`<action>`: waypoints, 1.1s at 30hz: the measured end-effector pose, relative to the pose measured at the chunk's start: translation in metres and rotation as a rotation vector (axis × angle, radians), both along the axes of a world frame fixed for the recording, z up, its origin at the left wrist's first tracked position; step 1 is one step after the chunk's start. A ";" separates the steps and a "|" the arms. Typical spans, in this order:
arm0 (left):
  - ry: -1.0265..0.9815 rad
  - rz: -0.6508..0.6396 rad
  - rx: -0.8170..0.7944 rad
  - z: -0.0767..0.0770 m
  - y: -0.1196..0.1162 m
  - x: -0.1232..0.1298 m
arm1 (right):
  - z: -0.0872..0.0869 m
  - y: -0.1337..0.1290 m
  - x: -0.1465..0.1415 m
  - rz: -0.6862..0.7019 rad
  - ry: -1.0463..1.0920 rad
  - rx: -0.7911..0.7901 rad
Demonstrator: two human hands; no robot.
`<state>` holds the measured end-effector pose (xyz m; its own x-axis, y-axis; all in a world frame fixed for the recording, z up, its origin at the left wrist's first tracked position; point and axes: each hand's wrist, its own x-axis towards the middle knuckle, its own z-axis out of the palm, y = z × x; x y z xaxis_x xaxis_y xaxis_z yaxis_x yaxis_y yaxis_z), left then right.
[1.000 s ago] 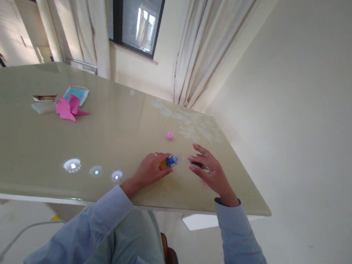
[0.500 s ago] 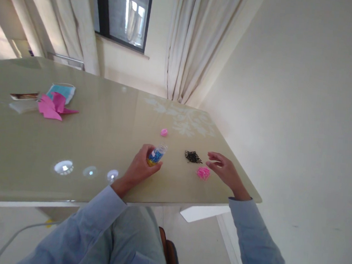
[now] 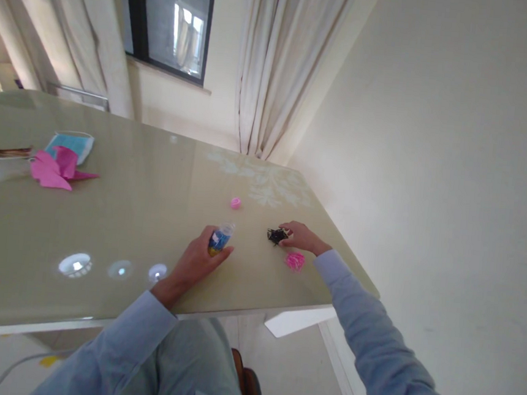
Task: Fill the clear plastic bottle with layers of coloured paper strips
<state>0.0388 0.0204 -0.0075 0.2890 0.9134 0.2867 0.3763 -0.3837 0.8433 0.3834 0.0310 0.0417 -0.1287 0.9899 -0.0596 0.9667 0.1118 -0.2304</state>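
Observation:
My left hand (image 3: 197, 257) is wrapped around a small clear bottle (image 3: 220, 239) with blue and yellow in its lower part, held tilted above the table. The bottle's mouth shows no lid. My right hand (image 3: 300, 236) reaches the right edge of a pile of thin black strands (image 3: 277, 235), which look like small elastic bands. Its thumb and fingers are apart, with part of the pile between them. Just below that hand lies a pile of thin pink strands (image 3: 295, 261). A round pink cap (image 3: 236, 203) lies beyond the bottle.
At the table's left lie a pink folded paper piece (image 3: 56, 169), a blue face mask (image 3: 73, 144), a brown-and-white packet (image 3: 6, 153) and a clear bag (image 3: 3, 168). The glossy table (image 3: 142, 211) has a wall (image 3: 431, 175) to its right.
My right hand has moved left and onto the black pile from beside it. My left hand still holds the bottle. The whole view has shifted slightly.

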 end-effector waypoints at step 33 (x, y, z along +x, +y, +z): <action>-0.037 -0.186 0.039 0.005 -0.005 -0.003 | -0.003 0.013 0.012 -0.301 0.533 0.130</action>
